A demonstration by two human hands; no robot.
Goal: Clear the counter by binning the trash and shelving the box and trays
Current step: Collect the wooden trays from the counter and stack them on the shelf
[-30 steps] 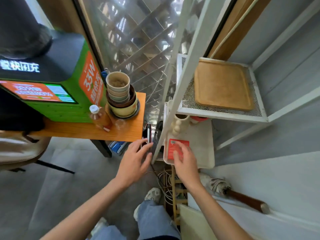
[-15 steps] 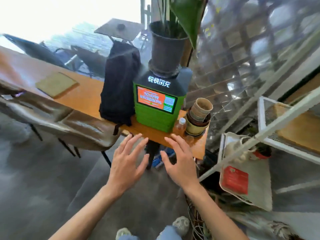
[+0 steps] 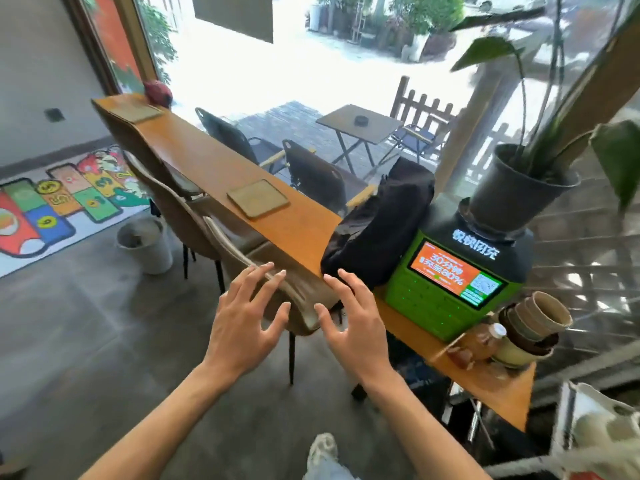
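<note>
My left hand (image 3: 246, 315) and my right hand (image 3: 355, 322) float side by side in front of me, fingers spread, holding nothing. Beyond them runs the long orange counter (image 3: 207, 166). A flat brown tray (image 3: 258, 197) lies on its middle stretch, and a second tray (image 3: 140, 111) lies at its far end. A grey bin (image 3: 145, 244) stands on the floor left of the chairs. The white shelf's corner (image 3: 588, 420) shows at the bottom right, blurred.
Brown chairs (image 3: 242, 251) are tucked under the counter, the nearest just behind my fingers. A black bag (image 3: 381, 220), a green charging kiosk (image 3: 457, 278) under a potted plant (image 3: 512, 192), a bottle (image 3: 485, 339) and stacked cups (image 3: 533, 323) crowd the counter's near end.
My view has swung left from the white shelf to the long counter. My right hand has come away from the red item on the shelf's white tray; both hands are now spread and held up.
</note>
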